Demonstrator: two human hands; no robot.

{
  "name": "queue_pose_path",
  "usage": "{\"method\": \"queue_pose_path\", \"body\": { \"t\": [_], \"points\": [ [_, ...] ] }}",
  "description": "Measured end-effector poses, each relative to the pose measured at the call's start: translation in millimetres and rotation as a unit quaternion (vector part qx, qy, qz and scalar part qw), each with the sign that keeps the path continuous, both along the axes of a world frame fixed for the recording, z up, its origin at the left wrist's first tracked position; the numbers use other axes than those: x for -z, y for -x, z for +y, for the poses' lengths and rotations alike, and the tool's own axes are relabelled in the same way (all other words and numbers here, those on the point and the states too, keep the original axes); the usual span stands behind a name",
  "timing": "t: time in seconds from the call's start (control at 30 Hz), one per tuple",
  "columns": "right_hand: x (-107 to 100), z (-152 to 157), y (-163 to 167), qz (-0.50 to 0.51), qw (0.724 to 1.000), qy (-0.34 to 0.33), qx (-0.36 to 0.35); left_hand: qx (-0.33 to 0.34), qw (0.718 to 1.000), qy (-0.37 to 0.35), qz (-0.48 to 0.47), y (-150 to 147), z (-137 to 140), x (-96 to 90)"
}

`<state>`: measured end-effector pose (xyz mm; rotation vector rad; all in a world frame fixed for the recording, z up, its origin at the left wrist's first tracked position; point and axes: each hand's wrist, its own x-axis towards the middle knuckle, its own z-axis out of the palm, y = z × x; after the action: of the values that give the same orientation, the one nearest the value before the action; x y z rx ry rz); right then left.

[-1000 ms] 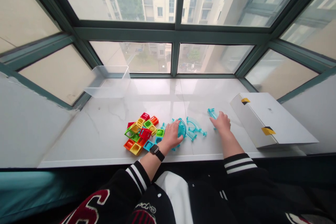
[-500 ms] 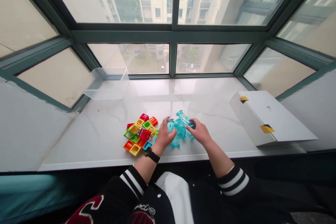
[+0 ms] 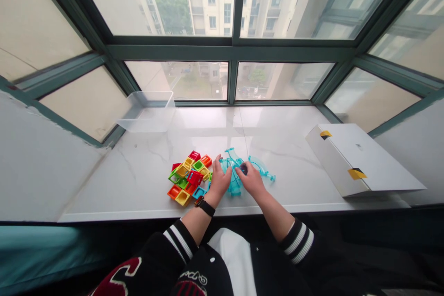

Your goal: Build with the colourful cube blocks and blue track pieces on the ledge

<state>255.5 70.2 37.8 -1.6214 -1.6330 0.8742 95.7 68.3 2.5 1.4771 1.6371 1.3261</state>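
Note:
A loose pile of clear turquoise curved track pieces (image 3: pixel 234 188) lies on the white sill between my hands. My left hand (image 3: pixel 219 180) is cupped against the pile's left side, thumb and fingers apart. On the other side, my right hand (image 3: pixel 252 180) has its thumb and fingers closed at a turquoise piece that slants up from the pile. A dark patch shows between those fingers; I cannot make out what it is. One separate curved track piece (image 3: pixel 261 166) lies just right of the pile. Colourful hollow plastic blocks (image 3: pixel 189 176) are heaped beside my left hand.
A clear plastic bin (image 3: pixel 149 122) stands at the back left of the sill (image 3: pixel 287 148). A white box (image 3: pixel 367 157) with yellow-and-black tape tabs sits at the right. Window frames (image 3: pixel 194 52) enclose the sill, and its front edge runs just before my body.
My right hand has moved left, in toward the pile, and its fingers have closed. A curved piece now lies apart at the right. The view has shifted slightly.

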Motion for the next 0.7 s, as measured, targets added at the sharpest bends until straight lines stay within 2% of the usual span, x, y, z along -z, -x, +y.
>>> {"method": "queue_pose_path", "body": {
  "t": [0.17, 0.33, 0.5, 0.7],
  "points": [
    [2.0, 4.2, -32.5, 0.043, 0.997, 0.006, 0.070, 0.033, 0.997, -0.002, 0.074, 1.9, -1.2, -12.3],
    [8.6, 6.9, -67.1, -0.066, 0.992, -0.008, 0.110, 0.119, 0.966, -0.049, 0.223, -15.0, -1.5, -29.1],
    [23.0, 3.4, -69.4, -0.146, 0.987, -0.051, 0.052, 0.169, 0.914, 0.025, 0.367, -32.3, 1.7, -33.1],
    [30.5, 7.1, -61.2, -0.200, 0.972, -0.119, 0.006, 0.183, 0.877, 0.063, 0.440, -23.2, -5.5, -37.7]
  ]
}}
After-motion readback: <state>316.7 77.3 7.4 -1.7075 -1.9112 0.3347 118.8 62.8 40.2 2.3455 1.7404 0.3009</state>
